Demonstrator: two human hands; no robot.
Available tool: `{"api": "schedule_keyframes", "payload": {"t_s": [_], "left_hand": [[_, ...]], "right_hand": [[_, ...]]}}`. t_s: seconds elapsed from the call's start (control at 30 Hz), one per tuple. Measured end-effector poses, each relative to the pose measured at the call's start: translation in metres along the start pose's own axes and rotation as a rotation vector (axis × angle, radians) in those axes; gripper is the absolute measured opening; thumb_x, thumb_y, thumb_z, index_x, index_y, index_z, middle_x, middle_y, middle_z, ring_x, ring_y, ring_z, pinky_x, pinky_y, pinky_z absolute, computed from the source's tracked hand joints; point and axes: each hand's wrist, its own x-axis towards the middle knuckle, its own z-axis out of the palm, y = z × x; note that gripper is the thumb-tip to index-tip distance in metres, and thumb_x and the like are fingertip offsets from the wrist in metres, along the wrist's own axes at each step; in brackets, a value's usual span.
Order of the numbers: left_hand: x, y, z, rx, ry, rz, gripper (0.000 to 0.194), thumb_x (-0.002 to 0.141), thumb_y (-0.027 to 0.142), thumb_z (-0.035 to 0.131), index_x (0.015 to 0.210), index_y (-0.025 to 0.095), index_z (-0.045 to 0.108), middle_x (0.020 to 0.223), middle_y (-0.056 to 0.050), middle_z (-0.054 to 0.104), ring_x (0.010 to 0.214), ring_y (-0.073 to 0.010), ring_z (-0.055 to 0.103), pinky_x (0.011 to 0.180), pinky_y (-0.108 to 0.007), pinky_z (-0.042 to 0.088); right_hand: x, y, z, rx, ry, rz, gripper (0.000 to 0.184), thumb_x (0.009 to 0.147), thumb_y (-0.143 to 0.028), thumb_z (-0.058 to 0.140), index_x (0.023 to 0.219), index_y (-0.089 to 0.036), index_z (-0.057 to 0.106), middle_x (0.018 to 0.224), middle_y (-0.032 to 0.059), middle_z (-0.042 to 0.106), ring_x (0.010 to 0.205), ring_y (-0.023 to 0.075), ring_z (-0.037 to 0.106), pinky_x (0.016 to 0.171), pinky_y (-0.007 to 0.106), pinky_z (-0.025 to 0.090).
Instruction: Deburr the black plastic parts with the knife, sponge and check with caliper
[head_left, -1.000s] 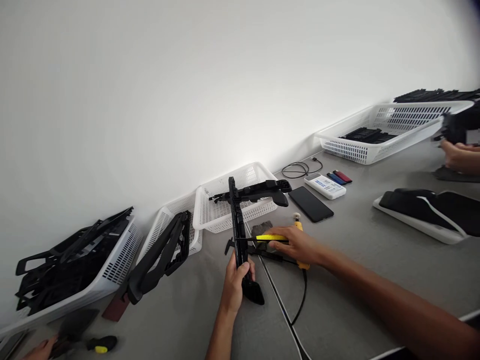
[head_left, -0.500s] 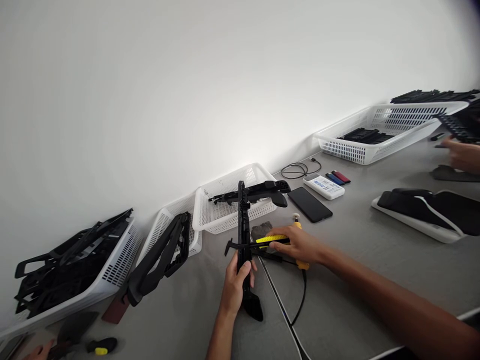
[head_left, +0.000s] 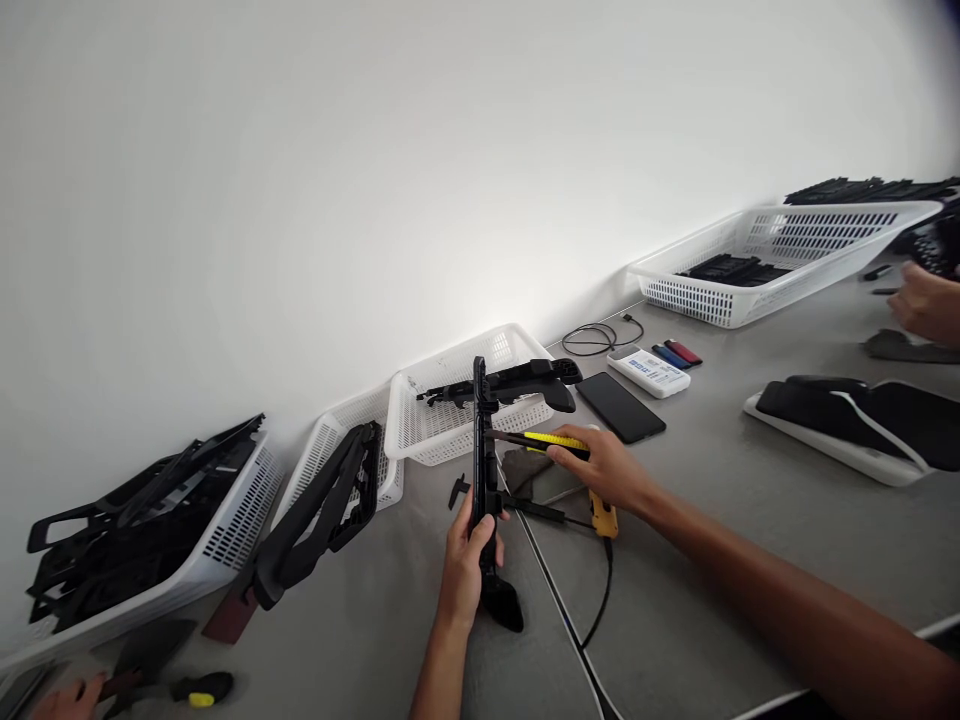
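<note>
My left hand (head_left: 466, 560) is wrapped around the lower part of a long black plastic part (head_left: 484, 480), holding it upright above the table. Between the fingers of my right hand (head_left: 604, 465) is a slim yellow-and-black utility knife (head_left: 551, 442). Its dark tip meets the right edge of the black part, or lies just in front of it; I cannot tell which. Below my right hand, a yellow tool (head_left: 604, 516) with a black cord lies on the table, and a dark grey crumpled piece (head_left: 523, 466) is beside it.
Two white baskets (head_left: 431, 448) (head_left: 391, 492) behind my hands carry black parts. A fuller basket (head_left: 240, 530) stands left, another basket (head_left: 724, 305) right. Near the wall lie a phone (head_left: 621, 407), a power bank (head_left: 649, 371) and a cable (head_left: 592, 340). Other people's hands (head_left: 930, 303) (head_left: 71, 700) show at both sides.
My right hand has raised the knife, so its tip now sits higher along the black part. My left hand keeps its hold. The other person's hand at right has shifted slightly.
</note>
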Motion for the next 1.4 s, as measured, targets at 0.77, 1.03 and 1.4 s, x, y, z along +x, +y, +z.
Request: {"api": "schedule_keyframes", "payload": {"t_s": [0.77, 1.03, 1.4], "left_hand": [[0.004, -0.007, -0.005, -0.174, 0.072, -0.021, 0.058, 0.097, 0.051, 0.073, 0.143, 0.018, 0.06, 0.093, -0.005, 0.078, 0.057, -0.0142, 0.064, 0.06, -0.028, 0.05], [0.002, -0.009, -0.005, -0.192, 0.033, -0.013, 0.065, 0.097, 0.048, 0.072, 0.152, 0.018, 0.054, 0.09, -0.004, 0.077, 0.055, -0.0155, 0.066, 0.058, -0.028, 0.05], [0.003, -0.013, -0.006, -0.181, 0.033, 0.002, 0.06, 0.096, 0.05, 0.072, 0.146, 0.02, 0.061, 0.095, -0.006, 0.08, 0.05, -0.0127, 0.063, 0.051, -0.026, 0.048]], "right_hand": [[-0.01, -0.013, 0.014, 0.123, -0.257, -0.083, 0.03, 0.104, -0.042, 0.059, 0.115, -0.021, 0.076, 0.107, 0.0061, 0.081, 0.094, 0.0256, 0.072, 0.082, 0.034, 0.048], [-0.002, 0.001, 0.006, 0.166, -0.2, -0.105, 0.038, 0.107, -0.053, 0.054, 0.111, -0.021, 0.074, 0.098, 0.005, 0.077, 0.087, 0.0234, 0.067, 0.077, 0.033, 0.049], [-0.008, -0.01, 0.01, 0.11, -0.372, -0.178, 0.028, 0.107, -0.042, 0.059, 0.118, -0.023, 0.076, 0.112, 0.006, 0.081, 0.099, 0.0263, 0.073, 0.087, 0.034, 0.051]]}}
